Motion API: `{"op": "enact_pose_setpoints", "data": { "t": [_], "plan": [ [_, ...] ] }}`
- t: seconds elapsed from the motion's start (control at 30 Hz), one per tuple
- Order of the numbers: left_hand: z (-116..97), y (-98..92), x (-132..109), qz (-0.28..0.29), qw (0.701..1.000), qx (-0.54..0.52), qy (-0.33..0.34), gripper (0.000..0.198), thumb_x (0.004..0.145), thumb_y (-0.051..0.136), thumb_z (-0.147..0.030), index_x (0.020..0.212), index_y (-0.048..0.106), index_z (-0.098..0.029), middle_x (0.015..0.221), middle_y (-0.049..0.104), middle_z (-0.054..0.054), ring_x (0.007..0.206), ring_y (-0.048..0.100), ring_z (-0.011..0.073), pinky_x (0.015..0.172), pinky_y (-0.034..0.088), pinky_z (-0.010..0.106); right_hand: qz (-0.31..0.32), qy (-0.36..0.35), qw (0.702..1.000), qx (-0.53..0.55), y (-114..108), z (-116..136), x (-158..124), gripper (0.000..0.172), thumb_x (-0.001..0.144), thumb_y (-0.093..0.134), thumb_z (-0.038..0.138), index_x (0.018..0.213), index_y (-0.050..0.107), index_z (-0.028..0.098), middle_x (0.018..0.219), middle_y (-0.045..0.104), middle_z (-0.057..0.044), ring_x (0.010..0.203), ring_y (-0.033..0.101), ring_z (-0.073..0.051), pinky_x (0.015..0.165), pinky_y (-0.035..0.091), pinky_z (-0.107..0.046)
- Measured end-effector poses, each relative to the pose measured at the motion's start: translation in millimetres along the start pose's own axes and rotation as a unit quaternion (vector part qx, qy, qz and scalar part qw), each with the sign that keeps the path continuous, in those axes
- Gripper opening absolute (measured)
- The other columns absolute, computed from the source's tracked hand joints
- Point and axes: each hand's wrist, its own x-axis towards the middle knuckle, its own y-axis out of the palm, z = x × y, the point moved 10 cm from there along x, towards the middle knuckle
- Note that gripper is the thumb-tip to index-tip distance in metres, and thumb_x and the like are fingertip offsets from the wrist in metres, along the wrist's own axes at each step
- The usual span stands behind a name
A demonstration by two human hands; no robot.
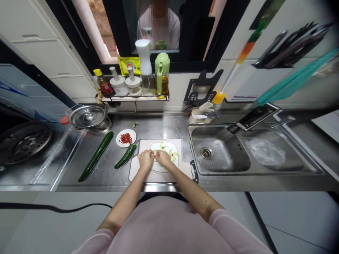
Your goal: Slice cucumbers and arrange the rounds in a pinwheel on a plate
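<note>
My left hand (146, 158) and my right hand (163, 158) meet over a white plate (174, 146) of pale green cucumber slices (173, 153). The plate rests on a light cutting board (144, 144). Both hands have their fingers curled and pinched together around a small green piece between them. A knife (191, 160) lies at the board's right edge with its black handle toward me. A cucumber half (125, 156) lies just left of the board, and a whole long cucumber (95, 156) lies farther left.
A small dish of chopped red chili (126, 138) sits behind the cucumber half. A lidded steel pot (88, 116) stands at back left, beside a stove (22, 141). A condiment rack (135, 97) hangs on the wall. A steel sink (222, 151) lies right.
</note>
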Motion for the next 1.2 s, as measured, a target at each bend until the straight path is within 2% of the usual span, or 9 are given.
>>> {"op": "enact_pose_setpoints", "data": {
  "t": [0.23,0.5,0.93,1.07,1.2],
  "plan": [
    [-1.5,1.7,-0.2,0.006,1.000,0.020,-0.001,0.017,0.085,0.055,-0.030,0.094,0.068,-0.024,0.098,0.066,0.006,0.101,0.057,0.0256,0.086,0.031,0.038,0.000,0.020,1.000,-0.022,-1.4,0.3,-1.2,0.023,0.091,0.048,0.029,0.104,0.064,0.021,0.098,0.070,-0.008,0.089,0.063,-0.018,0.065,0.034,-0.024],
    [-2.7,0.6,-1.7,0.000,1.000,0.027,0.003,0.018,0.086,0.054,-0.032,0.094,0.068,-0.024,0.097,0.066,0.006,0.099,0.057,0.0252,0.086,0.031,0.038,-0.017,0.032,0.999,0.013,-9.0,-9.5,0.9,0.019,0.089,0.050,0.027,0.100,0.064,0.021,0.097,0.070,-0.006,0.089,0.062,-0.017,0.065,0.034,-0.023],
    [-2.8,-0.3,-1.7,-0.002,1.000,0.023,0.004,0.018,0.085,0.055,-0.031,0.095,0.068,-0.024,0.097,0.066,0.007,0.101,0.057,0.0258,0.088,0.030,0.039,-0.011,0.026,1.000,0.006,-3.2,-6.1,1.6,0.018,0.089,0.050,0.027,0.098,0.064,0.020,0.094,0.070,-0.007,0.086,0.062,-0.018,0.063,0.032,-0.024],
    [-0.7,-1.3,-1.4,-0.005,1.000,0.007,-0.001,0.019,0.086,0.054,-0.031,0.095,0.069,-0.025,0.097,0.067,0.006,0.101,0.057,0.0255,0.087,0.031,0.038,-0.023,0.029,0.999,0.026,-8.5,-8.6,1.1,0.017,0.089,0.050,0.027,0.096,0.065,0.021,0.094,0.070,-0.006,0.085,0.062,-0.017,0.062,0.032,-0.023],
    [1.9,-5.6,-2.1,-0.010,1.000,-0.019,-0.012,0.019,0.086,0.054,-0.031,0.095,0.069,-0.025,0.096,0.068,0.006,0.100,0.057,0.0253,0.086,0.031,0.037,-0.058,0.041,0.995,0.064,-23.3,-15.0,-1.6,0.019,0.088,0.050,0.029,0.096,0.065,0.021,0.092,0.070,-0.004,0.081,0.060,-0.016,0.060,0.031,-0.023]
  ]
}}
